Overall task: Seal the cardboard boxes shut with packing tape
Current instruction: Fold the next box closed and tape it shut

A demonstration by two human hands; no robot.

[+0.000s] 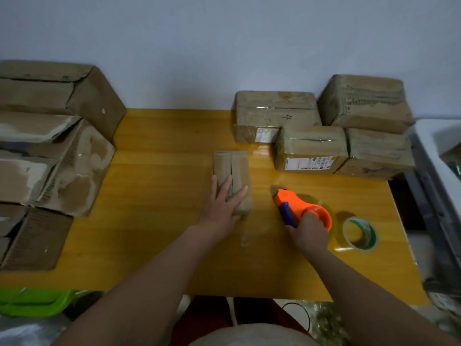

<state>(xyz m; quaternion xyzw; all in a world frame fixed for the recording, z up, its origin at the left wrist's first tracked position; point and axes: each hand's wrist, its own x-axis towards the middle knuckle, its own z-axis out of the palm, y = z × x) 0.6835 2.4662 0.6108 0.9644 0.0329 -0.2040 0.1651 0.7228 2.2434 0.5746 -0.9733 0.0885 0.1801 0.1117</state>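
Note:
A small narrow cardboard box (230, 168) lies on the yellow table (162, 196), its top flaps meeting along a centre seam. My left hand (224, 202) presses flat on its near end with the fingers spread. To the right, my right hand (310, 227) grips an orange tape dispenser (303, 208) with a blue part, its nose on the table a little apart from the box. A loose strip of clear tape seems to trail on the table just in front of the box.
A spare tape roll (359, 233) lies near the table's right edge. Several taped boxes (311, 146) sit at the back right. Open, worn boxes (50, 158) are stacked along the left. A green bin (32, 300) sits below the front left edge.

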